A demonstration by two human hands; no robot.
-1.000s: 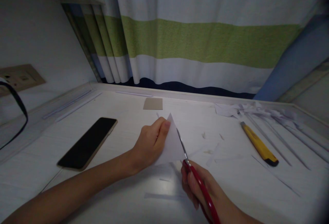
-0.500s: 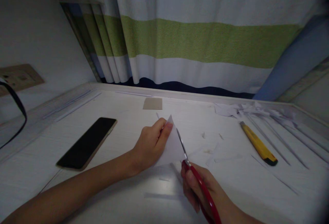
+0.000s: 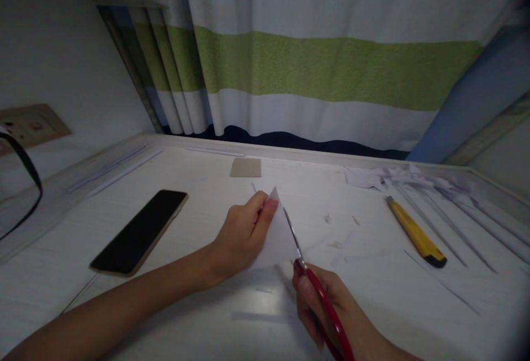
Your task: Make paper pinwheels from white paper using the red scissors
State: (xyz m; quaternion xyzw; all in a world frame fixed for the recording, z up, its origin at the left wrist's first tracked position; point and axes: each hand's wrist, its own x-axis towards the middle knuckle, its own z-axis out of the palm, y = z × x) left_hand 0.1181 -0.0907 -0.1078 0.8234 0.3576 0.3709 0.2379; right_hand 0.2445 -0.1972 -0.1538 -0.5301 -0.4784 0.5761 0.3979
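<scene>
My left hand [image 3: 245,231] pinches a white piece of paper [image 3: 278,242] between thumb and fingers, its pointed corner sticking up past the thumb. In my right hand [image 3: 321,300] is a pair of scissors [image 3: 329,308] with red handles. Their metal blades lie along the paper's right edge, pointing up and to the left. The lower blade is mostly hidden behind the paper. Small paper scraps [image 3: 342,248] lie on the white tabletop just right of the scissors.
A black phone [image 3: 143,231] lies at left. A grey-brown card square [image 3: 245,167] rests near the back edge. At right are a yellow utility knife [image 3: 416,231], thin paper rolls [image 3: 455,234] and crumpled paper [image 3: 408,176]. Striped curtains [image 3: 323,68] hang behind.
Almost nothing differs. The scissors and my right hand have shifted very slightly, while my left hand keeps the paper in the same place.
</scene>
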